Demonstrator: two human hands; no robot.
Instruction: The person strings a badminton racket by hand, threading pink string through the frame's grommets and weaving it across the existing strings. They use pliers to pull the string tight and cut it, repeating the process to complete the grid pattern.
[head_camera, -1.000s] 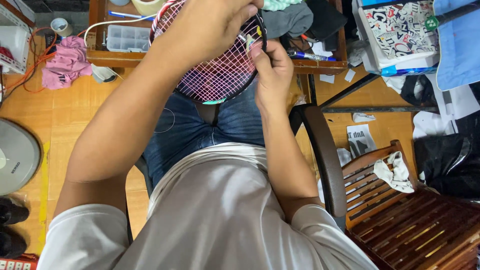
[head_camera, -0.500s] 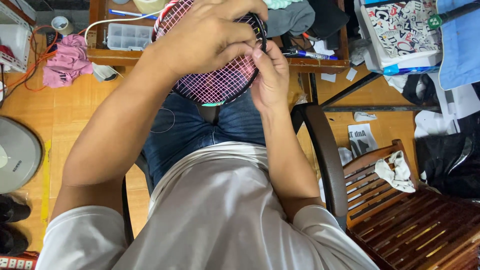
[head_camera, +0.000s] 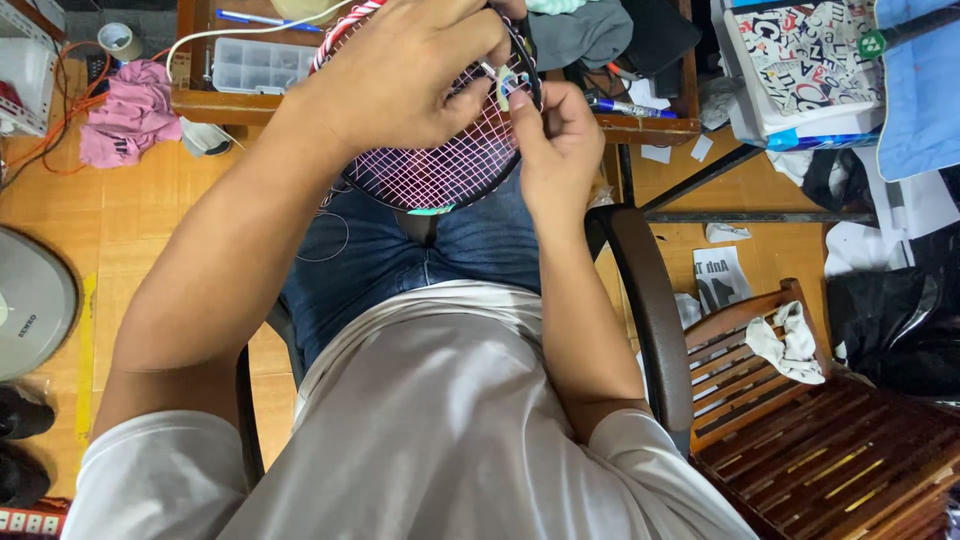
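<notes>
i see the racket head (head_camera: 440, 165) held over my lap, its far rim at the desk edge (head_camera: 640, 128). left hand (head_camera: 400, 80) grips the frame; right hand (head_camera: 560, 150) pinches string at the right rim, hemmed by the chair arm (head_camera: 640, 300).

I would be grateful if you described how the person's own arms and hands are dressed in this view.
Both arms are bare from the short sleeves down. The left hand and right hand wear no gloves, and no rings, watch or bracelet show. The short sleeves belong to a plain light grey-white T-shirt without visible markings.
</notes>
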